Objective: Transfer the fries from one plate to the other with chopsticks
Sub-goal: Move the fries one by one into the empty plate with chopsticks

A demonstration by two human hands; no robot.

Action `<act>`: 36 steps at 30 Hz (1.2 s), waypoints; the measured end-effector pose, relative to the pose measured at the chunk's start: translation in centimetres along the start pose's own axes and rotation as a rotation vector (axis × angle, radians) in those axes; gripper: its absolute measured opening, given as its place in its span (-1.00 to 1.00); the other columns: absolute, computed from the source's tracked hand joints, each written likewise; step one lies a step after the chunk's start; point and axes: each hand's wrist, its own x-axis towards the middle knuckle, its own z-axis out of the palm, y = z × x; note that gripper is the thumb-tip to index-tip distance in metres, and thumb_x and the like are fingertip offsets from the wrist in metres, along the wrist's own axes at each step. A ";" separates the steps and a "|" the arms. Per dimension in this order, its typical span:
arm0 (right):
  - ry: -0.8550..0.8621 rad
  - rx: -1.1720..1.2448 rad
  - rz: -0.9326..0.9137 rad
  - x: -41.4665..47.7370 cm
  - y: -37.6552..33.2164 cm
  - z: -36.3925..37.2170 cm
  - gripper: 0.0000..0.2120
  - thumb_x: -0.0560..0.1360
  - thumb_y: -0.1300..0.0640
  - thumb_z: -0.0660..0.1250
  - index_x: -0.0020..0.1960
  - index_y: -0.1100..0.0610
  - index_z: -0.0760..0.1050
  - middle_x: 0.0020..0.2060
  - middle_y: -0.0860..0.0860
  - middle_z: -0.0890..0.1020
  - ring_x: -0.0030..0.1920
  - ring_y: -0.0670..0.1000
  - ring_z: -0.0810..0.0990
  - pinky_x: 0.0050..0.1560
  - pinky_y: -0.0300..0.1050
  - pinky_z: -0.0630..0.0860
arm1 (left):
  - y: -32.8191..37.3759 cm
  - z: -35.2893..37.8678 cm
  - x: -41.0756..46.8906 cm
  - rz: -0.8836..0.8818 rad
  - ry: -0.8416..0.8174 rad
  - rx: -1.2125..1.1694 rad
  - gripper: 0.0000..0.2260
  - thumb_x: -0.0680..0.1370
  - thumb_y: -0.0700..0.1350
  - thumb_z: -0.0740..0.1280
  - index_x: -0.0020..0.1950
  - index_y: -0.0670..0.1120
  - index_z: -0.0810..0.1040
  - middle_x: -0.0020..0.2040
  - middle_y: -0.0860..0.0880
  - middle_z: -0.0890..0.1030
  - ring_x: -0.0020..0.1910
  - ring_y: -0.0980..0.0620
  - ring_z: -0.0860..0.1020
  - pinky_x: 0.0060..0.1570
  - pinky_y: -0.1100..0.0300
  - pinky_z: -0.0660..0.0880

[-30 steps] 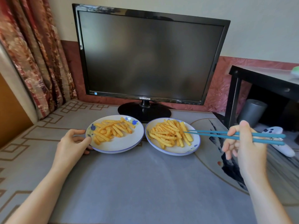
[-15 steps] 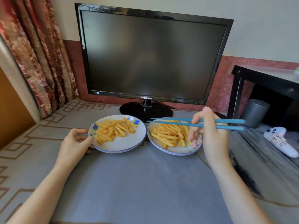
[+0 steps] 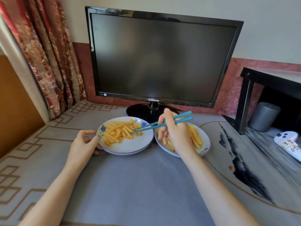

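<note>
Down in the middle of the frame, right in front of the dark monitor [image 3: 162, 59], two white plates with blue trim sit side by side on the grey table mat [image 3: 138, 185], rims pretty much touching. The left plate [image 3: 128, 146] has a heap of crinkle fries [image 3: 117, 132] spread over its upper half. The right plate [image 3: 205, 148] has more fries too, but most of them are hidden behind the right hand [image 3: 174, 134]. That hand is wrapped around a pair of teal chopsticks [image 3: 146, 129], hovering over the right plate, with the sticks reaching leftward across to the other one. The tips are down in the left pile and sit slightly apart; honestly can't tell if they've actually got a fry pinched or are just poking at it. Over at the lower left, the left hand [image 3: 83, 144] grips the left plate's outer rim, thumb on top of the edge and fingers tucked under it. Upper left there's a red floral curtain [image 3: 48, 54]. On the right edge a black side table [image 3: 268, 82] has a grey cylinder [image 3: 263, 116] under it, and near that lies a white controller [image 3: 286, 142] with a handwritten label stuck on.
</note>
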 end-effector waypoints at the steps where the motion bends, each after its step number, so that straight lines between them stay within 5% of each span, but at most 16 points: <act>1: 0.004 0.004 0.005 0.0 0.0 0.1 -0.60 0.66 0.04 0.05 -0.26 0.20 0.41 -0.60 0.12 0.46 -0.67 0.00 0.32 -0.57 -0.23 0.29 | 0.0 0.0 0.0 0.004 0.006 0.007 -0.79 0.53 -0.17 0.30 0.15 -0.14 0.49 -0.32 -0.04 0.64 -0.50 0.10 0.54 -0.35 0.20 0.47; 9: 0.120 0.032 0.049 0.0 0.3 -0.2 -0.56 0.65 0.00 0.07 -0.31 0.21 0.41 -0.60 0.14 0.47 -0.66 0.02 0.34 -0.57 -0.21 0.30 | -0.1 0.1 0.4 0.029 0.014 0.076 -0.71 0.54 -0.20 0.29 0.26 -0.10 0.50 0.05 -0.05 0.61 -0.41 -0.03 0.54 -0.52 0.50 0.40; 21: 0.279 0.100 0.030 -1.3 -1.1 -4.2 -0.57 0.64 0.02 0.08 -0.35 0.17 0.37 -0.65 0.14 0.44 -0.69 0.05 0.29 -0.63 -0.33 0.19 | -0.6 0.2 0.7 0.043 -0.010 0.060 -0.74 0.55 -0.22 0.27 0.23 -0.08 0.52 0.05 -0.06 0.59 -0.35 0.02 0.52 -0.53 0.47 0.42; 36: 0.478 0.003 -0.024 -5.6 -2.1 -13.6 -0.61 0.62 0.05 0.06 -0.32 0.18 0.33 -0.67 0.11 0.42 -0.70 0.04 0.27 -0.62 -0.24 0.15 | -1.0 0.2 1.0 0.044 -0.016 0.055 -0.75 0.55 -0.19 0.28 0.23 -0.06 0.52 0.08 -0.08 0.61 -0.34 -0.01 0.54 -0.52 0.45 0.45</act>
